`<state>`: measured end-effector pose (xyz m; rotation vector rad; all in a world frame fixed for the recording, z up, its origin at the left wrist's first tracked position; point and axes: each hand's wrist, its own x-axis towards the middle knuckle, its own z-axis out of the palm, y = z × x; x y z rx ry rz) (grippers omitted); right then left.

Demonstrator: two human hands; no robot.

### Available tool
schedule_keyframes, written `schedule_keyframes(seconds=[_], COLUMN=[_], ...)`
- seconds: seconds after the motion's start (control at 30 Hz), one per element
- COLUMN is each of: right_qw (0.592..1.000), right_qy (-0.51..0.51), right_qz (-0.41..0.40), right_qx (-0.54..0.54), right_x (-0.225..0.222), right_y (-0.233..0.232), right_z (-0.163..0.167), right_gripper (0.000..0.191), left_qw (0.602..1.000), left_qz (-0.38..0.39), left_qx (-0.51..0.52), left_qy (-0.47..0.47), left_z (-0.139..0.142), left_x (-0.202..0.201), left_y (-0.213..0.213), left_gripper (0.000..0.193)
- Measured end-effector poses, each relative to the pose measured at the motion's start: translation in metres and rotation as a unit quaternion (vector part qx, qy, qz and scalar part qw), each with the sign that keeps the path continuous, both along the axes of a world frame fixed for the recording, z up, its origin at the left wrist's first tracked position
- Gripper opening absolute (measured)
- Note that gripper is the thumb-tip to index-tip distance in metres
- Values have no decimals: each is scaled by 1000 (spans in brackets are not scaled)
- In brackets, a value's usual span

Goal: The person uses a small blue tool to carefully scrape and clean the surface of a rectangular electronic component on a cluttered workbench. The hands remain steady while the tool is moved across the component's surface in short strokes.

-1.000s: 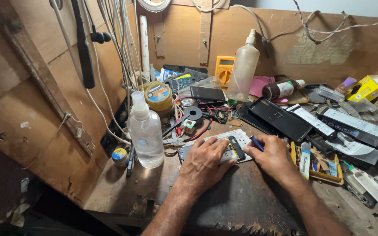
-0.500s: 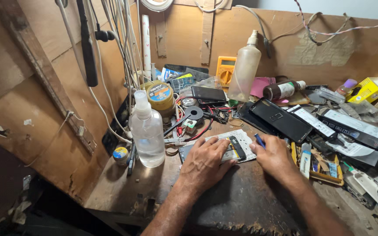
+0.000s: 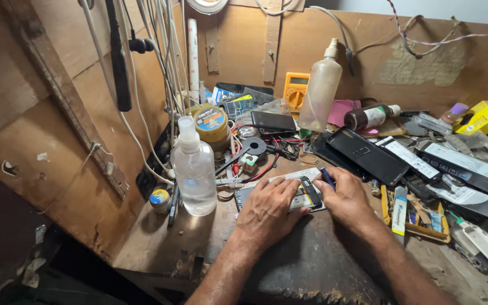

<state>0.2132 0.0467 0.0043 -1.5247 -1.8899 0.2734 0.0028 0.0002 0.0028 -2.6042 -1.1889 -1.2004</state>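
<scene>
Left hand: the left hand lies flat, palm down, at lower centre of the frame, fingers spread and pressing on the near edge of an opened phone; it pins the phone and grips nothing.
Right hand: the right hand, just right of centre, is closed on a small blue-handled tool, pinched between thumb and fingers, its tip pointing down toward the phone's open back.
Opened phone: it lies flat on the worktop between the two hands, back removed, pale parts and a dark strip showing inside; much of it is hidden under the fingers.
Doing it well: in my judgement the flat hand should hold the phone steady while the tool is worked with light, short strokes, kept low against the inner parts so it cannot slip.
Risk: loose wires and small parts lie just beyond the phone; a skid of the tip could snag them.
Left of the hands: a clear spray bottle stands upright, a small round tin beside its base.
Behind: a round tape-like tub, a dark phone, a yellow multimeter and a tall cloudy spray bottle.
Right: a black phone panel, face down.
</scene>
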Motion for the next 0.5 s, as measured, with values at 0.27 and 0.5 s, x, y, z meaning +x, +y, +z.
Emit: schedule_keyframes(seconds=[0.27, 0.5], right_qw=[999, 998], right_qy=[-38, -52], right_qz=[-7, 30], right_qx=[-12, 20], right_x=[-11, -13], right_y=[1, -2], right_z=[-1, 4], right_gripper=[28, 25], left_qw=[1000, 1000], left_qz=[6, -3], left_qx=[4, -3], left_qy=[8, 3], left_z=[-1, 1], left_x=[0, 0], left_y=[0, -1], left_gripper=[55, 54])
